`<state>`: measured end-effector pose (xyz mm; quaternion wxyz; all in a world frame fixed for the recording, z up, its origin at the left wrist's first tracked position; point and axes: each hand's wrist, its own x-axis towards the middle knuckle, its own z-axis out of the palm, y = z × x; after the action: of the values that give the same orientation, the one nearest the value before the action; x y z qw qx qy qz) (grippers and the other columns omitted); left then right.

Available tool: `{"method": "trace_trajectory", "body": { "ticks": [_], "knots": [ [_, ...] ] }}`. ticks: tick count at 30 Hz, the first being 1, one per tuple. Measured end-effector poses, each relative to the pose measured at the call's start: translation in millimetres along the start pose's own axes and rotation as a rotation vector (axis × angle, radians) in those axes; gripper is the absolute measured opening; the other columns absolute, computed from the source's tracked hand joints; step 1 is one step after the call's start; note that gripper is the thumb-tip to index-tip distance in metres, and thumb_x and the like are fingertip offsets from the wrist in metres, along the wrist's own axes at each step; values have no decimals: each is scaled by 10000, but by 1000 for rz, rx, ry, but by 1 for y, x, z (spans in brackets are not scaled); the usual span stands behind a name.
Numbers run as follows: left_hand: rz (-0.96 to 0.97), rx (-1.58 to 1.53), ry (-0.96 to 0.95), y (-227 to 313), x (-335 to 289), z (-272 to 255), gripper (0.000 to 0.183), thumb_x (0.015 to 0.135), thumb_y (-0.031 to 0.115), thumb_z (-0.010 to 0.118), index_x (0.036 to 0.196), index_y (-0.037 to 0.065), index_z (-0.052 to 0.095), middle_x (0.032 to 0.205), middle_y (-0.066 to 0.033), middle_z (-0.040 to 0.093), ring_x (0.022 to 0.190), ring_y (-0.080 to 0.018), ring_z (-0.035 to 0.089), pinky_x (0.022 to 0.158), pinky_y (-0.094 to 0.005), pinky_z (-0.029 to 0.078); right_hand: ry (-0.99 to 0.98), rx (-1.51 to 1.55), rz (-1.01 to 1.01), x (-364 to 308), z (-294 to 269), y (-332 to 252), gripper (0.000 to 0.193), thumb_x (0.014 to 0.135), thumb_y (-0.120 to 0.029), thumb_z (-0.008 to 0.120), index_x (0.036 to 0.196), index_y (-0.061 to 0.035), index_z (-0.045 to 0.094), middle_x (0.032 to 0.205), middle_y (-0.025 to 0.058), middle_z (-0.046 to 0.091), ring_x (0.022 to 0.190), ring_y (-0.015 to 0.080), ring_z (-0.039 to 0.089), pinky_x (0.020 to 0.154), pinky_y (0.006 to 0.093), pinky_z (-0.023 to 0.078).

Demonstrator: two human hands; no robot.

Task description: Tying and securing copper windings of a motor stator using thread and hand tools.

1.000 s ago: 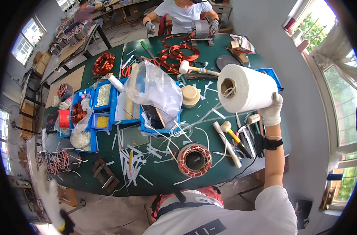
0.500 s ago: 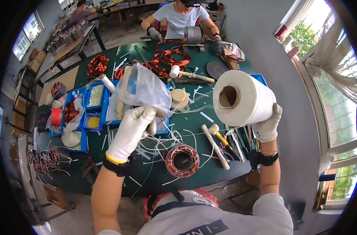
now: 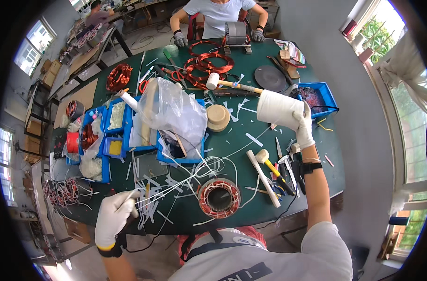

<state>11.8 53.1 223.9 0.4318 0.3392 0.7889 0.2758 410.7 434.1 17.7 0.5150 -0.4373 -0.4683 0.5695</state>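
At the lower left my left hand (image 3: pixel 116 215), in a white glove, is closed on strands of white cord (image 3: pixel 173 185). The strands run taut towards a loose tangle above a small stator (image 3: pixel 205 198) with red-brown windings laced in white. My right hand (image 3: pixel 305 129), also gloved, grips a large spool of white cord (image 3: pixel 278 109) by its end, held tilted above the right side of the table. A thin line of cord stretches from the spool down to the tangle. The palm side of my right hand is hidden behind the spool.
Blue bins (image 3: pixel 124 146), one under a clear plastic bag (image 3: pixel 173 112), crowd the left. A white mallet (image 3: pixel 232 85), copper coils (image 3: pixel 208 65) and a yellow-handled hammer (image 3: pixel 275 171) lie about the green table (image 3: pixel 316 187). Across it sits a person in grey gloves (image 3: pixel 180 38).
My left hand has moved down and left from beside the plastic bag, drawing the cord strands out. My right hand has shifted up and left and turned the spool, hiding its hollow core.
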Motion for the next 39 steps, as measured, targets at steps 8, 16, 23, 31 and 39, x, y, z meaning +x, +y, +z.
{"method": "trace_trajectory", "body": {
  "ticks": [8,16,23,31,39],
  "knots": [
    [136,245,488,-47,-29,-32,669,812,140,577,1441,28,379,1439,-157,431,1346,-277,406,1125,-409,283,72,-181,61,48,1,79,924,674,-265,795,1437,-6,344,1389,154,457,1237,272,487,1027,382,414],
    [108,189,538,-40,-46,-31,579,788,100,554,1344,-32,458,1390,-166,477,1295,-271,456,1091,-402,337,-86,-1212,-38,90,51,59,844,640,-374,774,1403,-230,443,1147,212,640,1074,393,611,962,440,481],
    [706,439,309,116,-37,54,149,672,104,649,790,25,605,889,-163,633,813,-367,602,728,-407,470,-327,-1465,-114,175,-11,117,821,718,-418,754,1429,-233,387,1227,184,623,1106,395,607,962,438,482],
    [1045,763,1060,86,-39,85,183,952,200,512,891,50,599,640,-27,504,463,-131,436,460,-262,348,-379,-1710,-344,83,63,61,948,769,-649,625,1505,-217,214,1381,220,497,1312,416,433,1106,576,239],
    [1044,673,714,9,-49,17,90,856,60,588,925,37,640,792,-81,615,644,-185,584,579,-323,459,-666,-879,-580,-169,171,-59,412,771,-115,679,1158,14,620,1098,182,663,986,289,642,880,381,474]
  ]
}}
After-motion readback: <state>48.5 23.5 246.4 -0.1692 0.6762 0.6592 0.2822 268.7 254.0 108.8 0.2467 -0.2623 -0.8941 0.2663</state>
